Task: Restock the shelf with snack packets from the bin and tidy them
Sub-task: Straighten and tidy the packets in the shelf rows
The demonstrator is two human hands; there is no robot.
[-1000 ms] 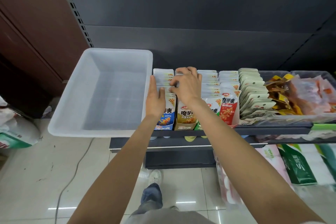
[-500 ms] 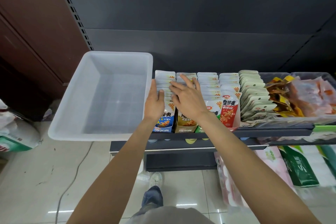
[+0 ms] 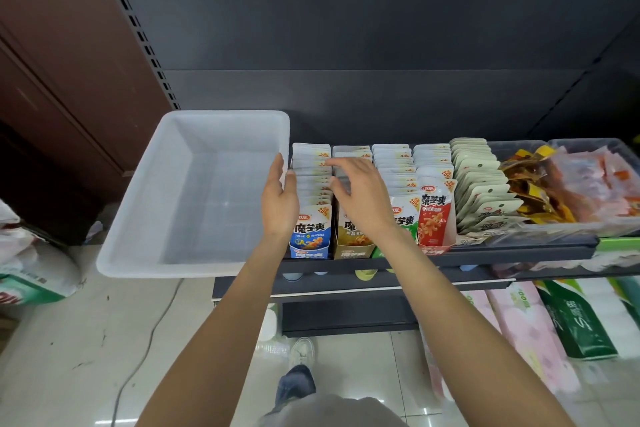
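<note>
Now lifted off the packets (image 3: pixel 313 180) on the shelf (image 3: pixel 485 250), both hands (image 3: pixel 280 198) (image 3: pixel 360 196) with fingers loosely apart, holding nothing; rows straight, bin (image 3: pixel 138 218) left empty, tidying near done.

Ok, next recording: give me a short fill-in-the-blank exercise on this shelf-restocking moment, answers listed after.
1. The white bin on the shelf's left end holds ____ packets.
2. The front packet of the row beside the left hand has a ____ lower half.
3. The right hand reaches over the row whose front packet is ____.
4. The red-fronted row stands to the ____ of the right hand.

Missing words: no; blue; brown; right
</note>
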